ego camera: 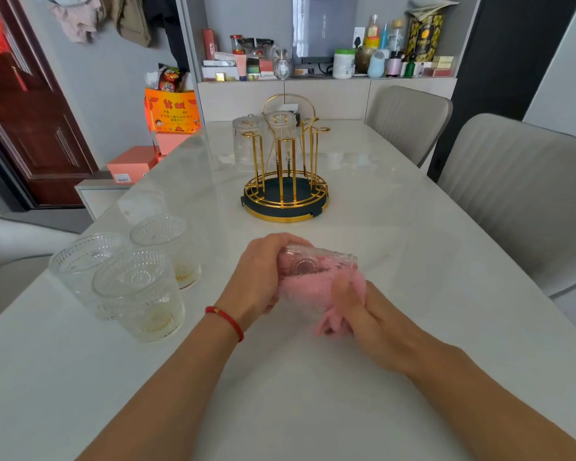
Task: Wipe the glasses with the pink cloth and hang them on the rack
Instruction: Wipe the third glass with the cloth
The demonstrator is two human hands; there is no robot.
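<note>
- Head view: a clear embossed glass tumbler (316, 262) is gripped on its side by the left hand (258, 277) above the white marble table (313, 377).
- The fluffy pink cloth (313, 294) is clutched by the right hand (359, 314); its fingertips are hidden by cloth.
- Two glasses are hung on the gold wire rack (286, 181); three stand at left.

Three glasses (123, 277) cluster near the bench's (396, 211) left edge; the rack (286, 181) stands toward the far edge, two glasses (263, 134) hanging on it.

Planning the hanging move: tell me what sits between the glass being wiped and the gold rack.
Head view: nothing; only bare white table separates the glass from the rack.
</note>
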